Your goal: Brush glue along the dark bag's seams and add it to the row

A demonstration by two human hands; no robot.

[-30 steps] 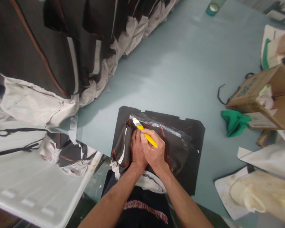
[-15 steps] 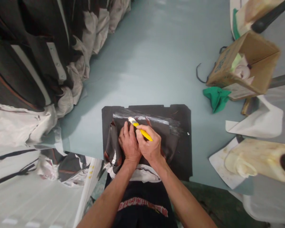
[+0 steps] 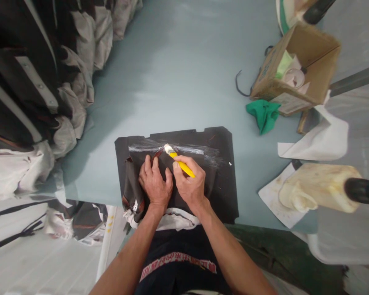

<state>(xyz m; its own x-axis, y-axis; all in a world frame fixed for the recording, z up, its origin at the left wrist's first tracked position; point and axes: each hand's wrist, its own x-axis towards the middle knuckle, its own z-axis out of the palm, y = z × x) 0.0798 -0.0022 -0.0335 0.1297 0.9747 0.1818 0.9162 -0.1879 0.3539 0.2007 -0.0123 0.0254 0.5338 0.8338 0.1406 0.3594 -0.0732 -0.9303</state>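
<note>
A yellow-handled brush (image 3: 184, 167) is gripped in my right hand (image 3: 190, 182), its white-coated bristles touching the upper edge of a dark fabric piece (image 3: 181, 192). A whitish smeared strip runs along that edge. My left hand (image 3: 155, 182) lies on the fabric just left of the brush, fingers spread and pressing it down. Under the fabric is a dark flat board (image 3: 224, 184) with notched edges. The piece's left side is folded up, with reddish-brown trim and a small metal part, and white lining (image 3: 178, 219) bunches at its near side.
Dark pieces with pale lining (image 3: 27, 94) are piled at left on the grey-blue table (image 3: 178, 73). At right stand a cardboard box (image 3: 298, 65), a green cloth (image 3: 263, 114) and a stained yellowish container (image 3: 322, 188) with a black handle. A white rack (image 3: 49, 254) is at lower left.
My left hand has shifted left, away from my right hand, with its fingers more spread. The brush tip has moved right along the strip relative to the board. The whole view has shifted.
</note>
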